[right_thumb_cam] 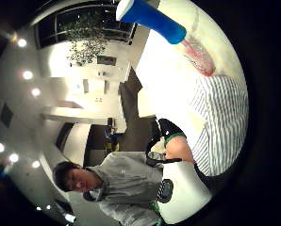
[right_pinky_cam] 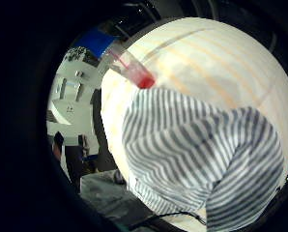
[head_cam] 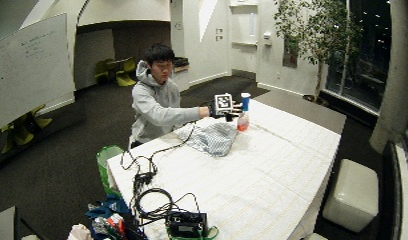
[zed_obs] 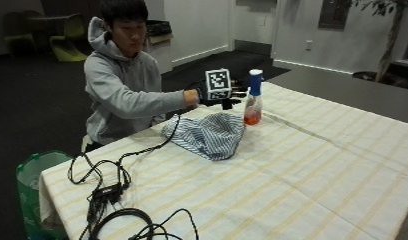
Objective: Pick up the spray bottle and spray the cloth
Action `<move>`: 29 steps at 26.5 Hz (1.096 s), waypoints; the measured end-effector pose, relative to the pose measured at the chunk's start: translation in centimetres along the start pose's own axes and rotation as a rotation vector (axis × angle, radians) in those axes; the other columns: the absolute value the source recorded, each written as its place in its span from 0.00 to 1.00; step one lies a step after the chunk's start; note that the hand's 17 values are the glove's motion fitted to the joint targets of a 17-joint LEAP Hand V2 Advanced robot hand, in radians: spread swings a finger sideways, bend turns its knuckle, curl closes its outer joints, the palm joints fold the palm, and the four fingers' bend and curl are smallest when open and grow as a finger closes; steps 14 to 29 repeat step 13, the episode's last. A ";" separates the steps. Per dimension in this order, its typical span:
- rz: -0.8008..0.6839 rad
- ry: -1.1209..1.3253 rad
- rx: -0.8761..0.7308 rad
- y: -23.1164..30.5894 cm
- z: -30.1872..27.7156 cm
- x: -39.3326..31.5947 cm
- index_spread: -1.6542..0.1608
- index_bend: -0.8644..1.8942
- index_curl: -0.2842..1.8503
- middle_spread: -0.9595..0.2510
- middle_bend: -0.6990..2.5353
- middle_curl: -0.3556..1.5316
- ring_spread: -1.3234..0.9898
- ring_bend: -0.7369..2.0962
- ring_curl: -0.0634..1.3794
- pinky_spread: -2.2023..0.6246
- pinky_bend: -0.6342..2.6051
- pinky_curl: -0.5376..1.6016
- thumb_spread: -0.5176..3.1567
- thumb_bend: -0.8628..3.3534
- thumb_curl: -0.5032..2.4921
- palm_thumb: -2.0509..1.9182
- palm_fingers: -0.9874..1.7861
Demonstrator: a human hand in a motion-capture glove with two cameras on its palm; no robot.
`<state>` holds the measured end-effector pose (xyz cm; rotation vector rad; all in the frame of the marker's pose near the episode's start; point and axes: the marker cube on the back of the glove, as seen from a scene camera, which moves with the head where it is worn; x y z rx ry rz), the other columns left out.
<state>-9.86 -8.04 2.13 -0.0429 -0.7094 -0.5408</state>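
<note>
A: Item 1, spray bottle (zed_obs: 252, 100) — where do we log it?

B: Upright on the tablecloth (zed_obs: 310, 165), far side, just beyond the cloth (zed_obs: 207, 134). Blue cap on top, clear body w/ red-orange liquid at the bottom. The thumb-side palm view shows the same cap and red base (right_thumb_cam: 152, 18), apart from the palm.

A: Item 2, right hand (zed_obs: 214, 95)?

B: Raised above the table, level w/ the bottle's upper half, just beside it on the person's side. We see no contact btwn hand and bottle. Fingers: we cannot tell whether they are spread or curled; what shows of them points toward the bottle.

A: Item 3, cloth?

B: Blue-and-white striped, crumpled in a heap, lying on the tablecloth below the hand. It fills much of the little-finger-side palm view (right_pinky_cam: 202, 159), the bottle's red base (right_pinky_cam: 145, 81) just past its edge.

A: Misc.?

B: Black cables (zed_obs: 104, 190) trailing across the near end of the table. Green bin (zed_obs: 32, 175) on the floor by the table corner.
</note>
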 end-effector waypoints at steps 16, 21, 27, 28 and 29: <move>-0.093 -0.036 -0.018 13.3 0.5 -1.3 0.71 0.37 0.26 0.82 0.31 0.38 0.59 0.34 0.25 0.85 0.32 0.41 0.35 0.20 0.34 0.72 0.38; -0.093 -0.036 -0.018 13.3 0.5 -1.3 0.71 0.37 0.26 0.82 0.31 0.38 0.59 0.34 0.25 0.85 0.32 0.41 0.35 0.20 0.34 0.72 0.38; -0.093 -0.036 -0.018 13.3 0.5 -1.3 0.71 0.37 0.26 0.82 0.31 0.38 0.59 0.34 0.25 0.85 0.32 0.41 0.35 0.20 0.34 0.72 0.38; -0.093 -0.036 -0.018 13.3 0.5 -1.3 0.71 0.37 0.26 0.82 0.31 0.38 0.59 0.34 0.25 0.85 0.32 0.41 0.35 0.20 0.34 0.72 0.38; -0.093 -0.036 -0.018 13.3 0.5 -1.3 0.71 0.37 0.26 0.82 0.31 0.38 0.59 0.34 0.25 0.85 0.32 0.41 0.35 0.20 0.34 0.72 0.38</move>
